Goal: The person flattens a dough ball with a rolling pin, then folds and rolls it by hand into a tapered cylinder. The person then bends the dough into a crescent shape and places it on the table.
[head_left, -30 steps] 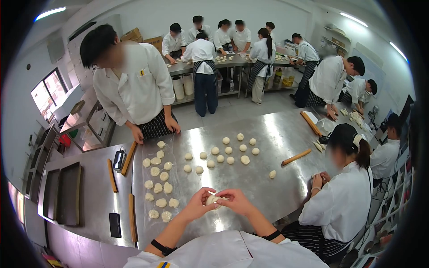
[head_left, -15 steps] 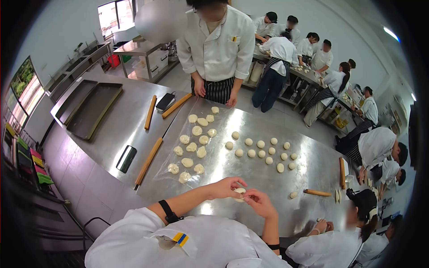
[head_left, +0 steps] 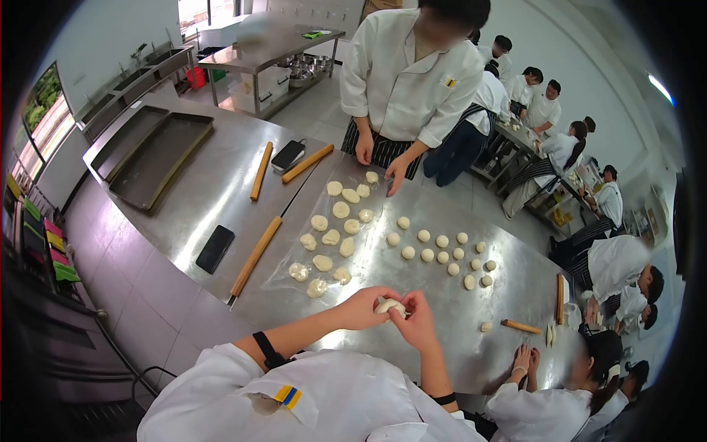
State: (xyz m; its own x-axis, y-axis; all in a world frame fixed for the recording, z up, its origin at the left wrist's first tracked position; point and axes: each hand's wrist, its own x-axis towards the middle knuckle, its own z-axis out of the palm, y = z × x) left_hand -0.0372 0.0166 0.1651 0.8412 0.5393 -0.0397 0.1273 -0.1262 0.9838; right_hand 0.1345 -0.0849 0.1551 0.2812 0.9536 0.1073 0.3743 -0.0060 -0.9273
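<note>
Near the front edge of the steel table, a piece of dough (head_left: 389,305) is pinched between both of my hands. My left hand (head_left: 362,308) grips its left side with curled fingers. The thumb and fingers of my right hand (head_left: 417,320) press on its right side. Beyond my hands, several flattened dough pieces (head_left: 331,237) lie on or under a clear plastic sheet (head_left: 283,267). To the right of them, several round dough balls (head_left: 427,255) sit on bare steel. One more dough ball (head_left: 486,326) lies apart at the right.
Rolling pins (head_left: 256,256) and phones (head_left: 215,249) lie to the left, with dark baking trays (head_left: 158,158) farther back. Another rolling pin (head_left: 521,326) is at the right. Across the table (head_left: 309,324) stands a person (head_left: 412,81); a co-worker (head_left: 549,398) works close on my right.
My view has shifted slightly. The person opposite now leans in and extends a hand toward the dough by the plastic sheet. My hands have closed more tightly around the dough.
</note>
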